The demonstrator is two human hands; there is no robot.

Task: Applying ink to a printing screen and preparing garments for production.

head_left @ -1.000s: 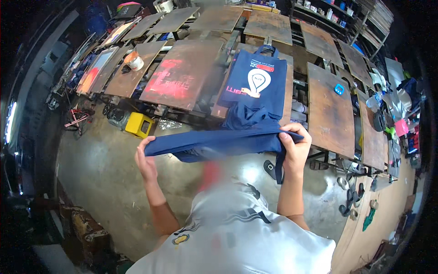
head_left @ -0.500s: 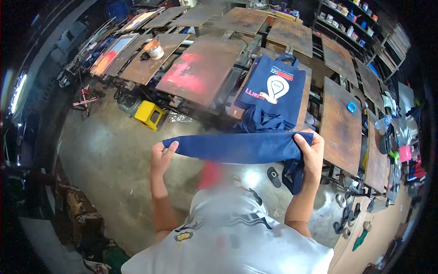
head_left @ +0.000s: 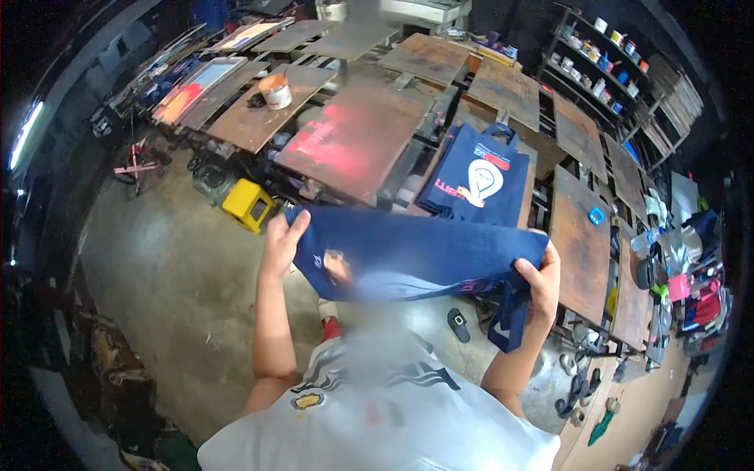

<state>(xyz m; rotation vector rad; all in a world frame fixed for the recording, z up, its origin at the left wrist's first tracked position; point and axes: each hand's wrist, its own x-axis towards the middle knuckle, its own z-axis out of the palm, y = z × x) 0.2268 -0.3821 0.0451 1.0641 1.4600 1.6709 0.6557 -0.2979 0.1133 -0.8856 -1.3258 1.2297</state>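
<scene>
A navy blue fabric bag (head_left: 424,251) is stretched out sideways in front of my body. My left hand (head_left: 283,242) pinches its left end, thumb on top. At the other end, my right hand (head_left: 540,276) grips the cloth, and a strap loop (head_left: 512,318) dangles below that hand. Part of a pale print shows on the bag's lower side, partly blurred. Beyond it, a stack of matching navy bags (head_left: 503,169) with a white and pink print lies on a board.
Brown printing boards (head_left: 581,235) stand in rows ahead and to the right. One holds a paint bucket (head_left: 275,92). A yellow stool (head_left: 248,206) sits on the floor at left. A black slipper (head_left: 459,325) lies below the bag. Shelves (head_left: 601,67) with containers stand far right.
The bag, a narrow folded band before, now hangs wider and shows some of its print. My left hand has risen slightly, and my right hand has lowered a little.
</scene>
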